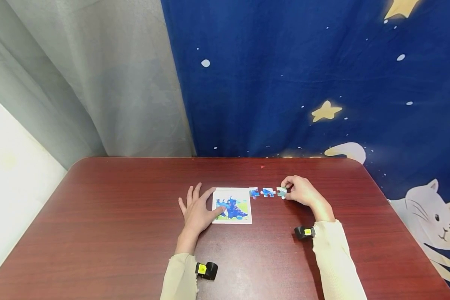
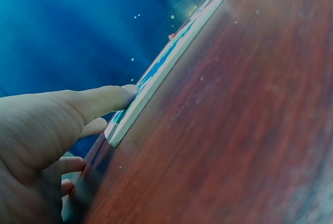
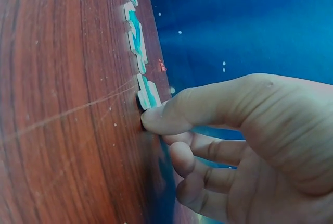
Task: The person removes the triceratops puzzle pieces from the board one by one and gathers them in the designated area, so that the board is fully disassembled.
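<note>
Right of the puzzle board (image 1: 232, 191), the right hand (image 1: 303, 193) is pinching the end piece (image 1: 281, 191) (likely lining it up, next needing gentle precision) while the spread left hand (image 1: 198, 212) is touching the board.

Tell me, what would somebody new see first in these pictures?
Probably the big blue curtain behind the table, with its yellow stars and, low on the right, a pale cat. Next, on the table, the left hand rests its thumb on a framed puzzle, and the right hand pinches the rightmost piece of three beside it.
</note>
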A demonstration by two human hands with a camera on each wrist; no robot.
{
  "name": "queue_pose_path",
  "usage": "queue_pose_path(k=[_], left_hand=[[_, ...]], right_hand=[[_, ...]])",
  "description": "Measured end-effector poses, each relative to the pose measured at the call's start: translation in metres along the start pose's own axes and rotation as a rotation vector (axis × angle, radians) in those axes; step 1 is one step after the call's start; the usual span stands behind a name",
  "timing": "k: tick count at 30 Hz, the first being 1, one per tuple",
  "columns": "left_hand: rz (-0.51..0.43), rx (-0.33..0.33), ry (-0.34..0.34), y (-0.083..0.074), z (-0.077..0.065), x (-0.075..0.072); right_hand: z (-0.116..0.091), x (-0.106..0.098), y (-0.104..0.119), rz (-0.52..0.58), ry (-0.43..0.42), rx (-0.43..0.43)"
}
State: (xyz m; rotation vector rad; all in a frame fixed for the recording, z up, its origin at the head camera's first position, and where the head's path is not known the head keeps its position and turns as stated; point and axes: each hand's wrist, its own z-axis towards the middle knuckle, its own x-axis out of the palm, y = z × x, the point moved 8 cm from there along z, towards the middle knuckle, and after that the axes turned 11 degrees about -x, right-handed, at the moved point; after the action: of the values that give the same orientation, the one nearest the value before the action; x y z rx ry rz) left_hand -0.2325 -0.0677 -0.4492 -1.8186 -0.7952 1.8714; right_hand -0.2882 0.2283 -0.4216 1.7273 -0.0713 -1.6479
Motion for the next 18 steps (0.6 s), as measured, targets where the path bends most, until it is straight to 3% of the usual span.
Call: queue_pose_path(k=[13,18], left_hand=[[0.003,-0.001,-0.004,0.0022,0.0000,-0.0007],[0.003,0.005,0.001,0.0003,0.0010,-0.0006]], right_hand=[[0.0014,0.0033,-0.0005,0.015,0.024,0.008],[0.0010,-0.0043,0.0065,0.011,-0.004,0.020]])
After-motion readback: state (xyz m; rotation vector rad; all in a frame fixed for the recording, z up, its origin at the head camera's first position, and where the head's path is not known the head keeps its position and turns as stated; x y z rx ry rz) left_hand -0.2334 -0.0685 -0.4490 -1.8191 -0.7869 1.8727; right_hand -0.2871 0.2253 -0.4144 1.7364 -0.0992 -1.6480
